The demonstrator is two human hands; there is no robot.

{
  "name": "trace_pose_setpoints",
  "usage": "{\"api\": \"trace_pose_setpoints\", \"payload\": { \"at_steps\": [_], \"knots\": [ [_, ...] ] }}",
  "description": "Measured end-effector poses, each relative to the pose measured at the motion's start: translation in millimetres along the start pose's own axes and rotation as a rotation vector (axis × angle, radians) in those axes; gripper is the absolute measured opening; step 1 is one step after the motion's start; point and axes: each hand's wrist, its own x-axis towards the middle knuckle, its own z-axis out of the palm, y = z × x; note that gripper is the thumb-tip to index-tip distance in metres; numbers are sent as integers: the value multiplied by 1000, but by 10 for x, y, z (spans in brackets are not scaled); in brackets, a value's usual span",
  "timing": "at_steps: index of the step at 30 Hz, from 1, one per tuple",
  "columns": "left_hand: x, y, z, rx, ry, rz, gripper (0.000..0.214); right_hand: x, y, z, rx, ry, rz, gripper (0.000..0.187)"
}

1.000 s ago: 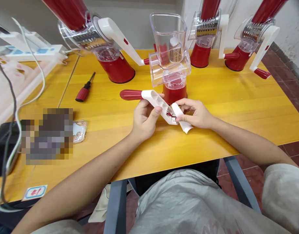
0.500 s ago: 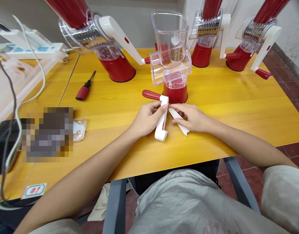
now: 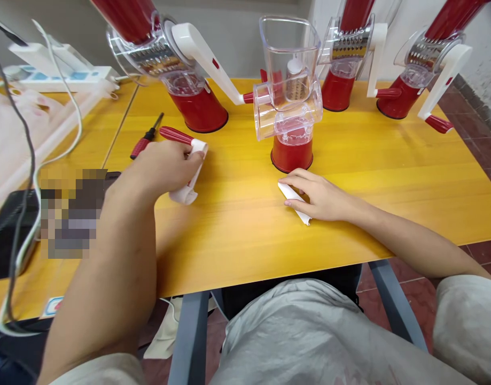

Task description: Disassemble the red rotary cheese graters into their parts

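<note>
My left hand (image 3: 161, 163) is closed around a white crank handle (image 3: 199, 145) with a red grip, held over the left part of the table. The crank's wide end points toward me, and the fingers partly cover its arm. Just beyond that hand lies a red and black screwdriver (image 3: 147, 136), its handle partly hidden. My right hand (image 3: 321, 197) rests near the table's middle with thumb and fingers about a long white plastic cover piece (image 3: 296, 204). Behind it stands a clear plastic drum grater body (image 3: 287, 112) on a red base, with no crank on it.
Assembled red drum graters with white cranks stand at the back: one at left (image 3: 199, 107), another behind the clear body (image 3: 336, 88) and a third at right (image 3: 397, 96). Cables, a power strip (image 3: 69, 77) and a blurred-out object (image 3: 72, 219) occupy the table's left side.
My left hand has carried the crank handle leftward, away from the right hand and toward the screwdriver. The right hand has stayed at the white cover piece.
</note>
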Motion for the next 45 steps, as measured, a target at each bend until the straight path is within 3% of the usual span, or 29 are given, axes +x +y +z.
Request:
{"api": "trace_pose_setpoints", "payload": {
  "at_steps": [2, 5, 9, 15, 19, 23, 26, 29, 31, 34, 36, 38, 42, 45],
  "knots": [
    [24, -5, -76, 141, -34, -114, 59, -3, -14, -20, 1, -25, 5, 58],
    [-18, 84, -208, 246, -105, -173, 49, -38, -76, -104, -35, -77, 23, 67],
    [-74, 169, -313, 206, -112, -234, 65, -135, -218, -254, -193, -186, 78, 84],
    [-39, 118, -327, 195, -106, -273, 63, -102, -427, -239, -199, -324, 112, 74],
    [-7, 41, -301, 179, -82, -262, 60, 266, -549, -30, -61, -316, 114, 64],
    [2, -24, -275, 179, -68, -267, 60, 912, -700, 256, 10, -264, 48, 46],
    [-4, -52, -269, 128, -53, -294, 53, 1351, -790, 455, 101, -171, 55, 35],
    [-5, -60, -262, 96, -43, -306, 47, 1493, -828, 575, 288, -41, 51, 37],
    [0, -61, -249, 101, -20, -306, 47, 1382, -827, 585, 384, -9, 16, 42],
    [8, -69, -221, 87, 41, -294, 48, 1006, -785, 489, 450, -87, -47, 38],
    [10, -72, -204, 65, 79, -275, 45, 709, -709, 374, 432, -137, -128, 33],
    [2, -47, -187, 42, 162, -233, 39, 436, -570, 251, 357, -86, -251, 33],
    [-87, 191, -105, -157, 446, 81, 46, 92, -100, 60, 192, 264, -390, 29],
    [-235, 510, 51, -382, 458, 338, 47, 55, 293, -57, 127, 530, -252, 27]
  ]
}}
